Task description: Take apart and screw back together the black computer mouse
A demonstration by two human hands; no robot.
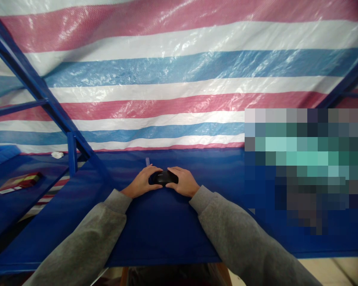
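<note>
Both my hands reach forward over a blue table [155,226], in grey sleeves. My left hand [141,182] and my right hand [183,181] are closed round a small black rounded object [163,177], one at each end, holding it just above or on the table top. I cannot make out what the black object is. A small pale upright piece [147,161] stands just behind my left hand.
A striped red, white and blue tarpaulin [179,79] hangs behind the table. A blue metal frame [47,99] slants at the left. A red and yellow flat box [19,182] and a small white scrap [57,155] lie on the left blue surface. The right side is blurred out.
</note>
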